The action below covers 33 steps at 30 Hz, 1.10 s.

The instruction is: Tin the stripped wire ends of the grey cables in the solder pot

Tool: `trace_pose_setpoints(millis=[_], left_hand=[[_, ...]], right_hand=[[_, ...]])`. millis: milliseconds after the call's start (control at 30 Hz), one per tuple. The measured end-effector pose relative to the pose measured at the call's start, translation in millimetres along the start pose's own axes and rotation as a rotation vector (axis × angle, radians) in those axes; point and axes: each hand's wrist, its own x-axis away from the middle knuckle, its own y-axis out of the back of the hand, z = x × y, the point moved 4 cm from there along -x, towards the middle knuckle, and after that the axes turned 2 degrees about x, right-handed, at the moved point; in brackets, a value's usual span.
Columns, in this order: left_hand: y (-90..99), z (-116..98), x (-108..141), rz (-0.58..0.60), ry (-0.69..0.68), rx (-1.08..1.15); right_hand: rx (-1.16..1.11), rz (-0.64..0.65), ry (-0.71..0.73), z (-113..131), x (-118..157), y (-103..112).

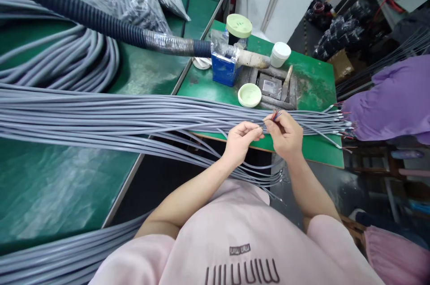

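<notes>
A long bundle of grey cables (161,112) runs from the left across the green table. Over its right part, my left hand (242,139) is closed, thumb and forefinger pinched on a thin wire end. Close beside it, my right hand (285,135) is closed around a small bunch of thin coloured wires (276,115), red and blue, whose tips stick up above the fingers. The fingertips of both hands nearly meet. Stripped cable ends (341,119) lie at the right edge of the table.
Behind the hands are a shallow pale dish (249,95), a blue box (223,69), a white tub (280,54), a green-lidded jar (238,26) and a soldering pot (270,87) with a brush. A ribbed hose (127,32) hangs overhead. Purple cloth (396,101) is at right.
</notes>
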Motion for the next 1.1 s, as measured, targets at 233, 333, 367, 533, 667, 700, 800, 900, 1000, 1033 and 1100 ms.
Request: trace_pose_setpoints(millis=[233, 333, 367, 533, 667, 700, 800, 900, 1000, 1033, 1100], left_hand=[[10.4, -23.6, -3.1, 0.134, -0.602, -0.993], [13.3, -14.3, -4.9, 0.165, -0.728, -1.257], [14.1, -10.6, -5.7, 0.171, -0.744, -1.287], [17.0, -1.4, -7.8, 0.195, -0.789, -1.256], [18.7, -0.4, -9.6, 0.202, -0.750, -1.189], [18.8, -0.4, -9.8, 0.202, -0.740, -1.177], [19.2, -0.9, -9.6, 0.197, -0.721, -1.140], [20.6, -1.0, -8.8, 0.196, -0.726, -1.123], [22.7, -0.3, -7.4, 0.214, -0.776, -1.124], [23.7, 0.0, -7.1, 0.220, -0.789, -1.111], [26.2, 0.9, -7.3, 0.222, -0.791, -1.072]], right_hand=[[0.306, 0.143, 0.093, -23.3, -67.6, -11.9], [0.515, 0.290, 0.084, -38.7, -95.9, -29.9], [0.587, 0.341, 0.071, -43.5, -102.8, -36.1], [0.842, 0.538, 0.047, -57.6, -118.4, -58.8], [0.940, 0.592, 0.042, -62.5, -119.1, -66.9], [0.947, 0.595, 0.045, -62.8, -118.9, -68.2], [0.933, 0.584, 0.053, -61.5, -119.3, -67.0], [0.903, 0.522, 0.036, -61.8, -124.8, -51.0], [0.913, 0.400, -0.050, -75.0, -136.1, -20.2], [0.924, 0.368, -0.092, -83.2, -140.0, -9.7], [0.948, 0.345, -0.178, -103.1, -146.5, 6.4]])
